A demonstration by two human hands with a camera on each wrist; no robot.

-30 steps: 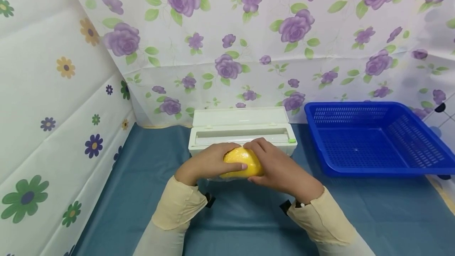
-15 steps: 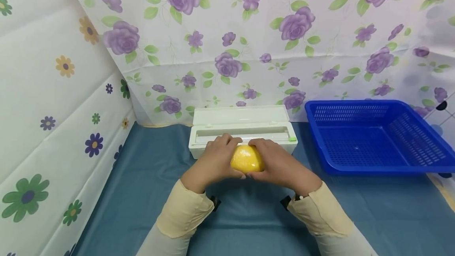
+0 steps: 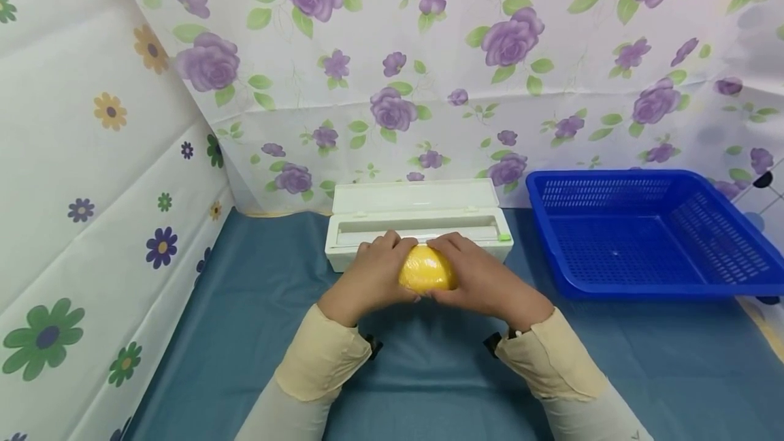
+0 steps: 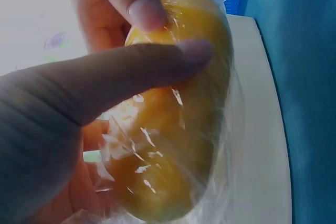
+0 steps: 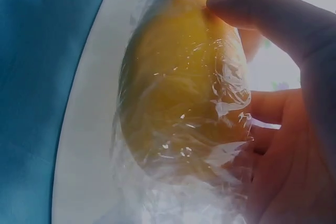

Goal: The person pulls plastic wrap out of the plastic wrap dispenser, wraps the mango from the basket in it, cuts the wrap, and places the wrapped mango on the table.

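A yellow mango wrapped in clear cling film is held between both hands, in front of the white cling film dispenser. My left hand grips its left side, with the thumb across the near face in the left wrist view. My right hand grips the right side, its thumb near the upper end in the right wrist view. Film hangs loose and crumpled past the ends of the mango. The dispenser's lid is raised, and a film roll lies inside.
A blue plastic basket stands at the right, behind the right forearm. Dark teal cloth covers the table. Flowered sheets hang at the back and along the left side.
My left hand has shifted from lying across the mango to gripping its left side, its thumb drawn lower. The mango has turned a little between the hands; the dispenser and basket stay in place.
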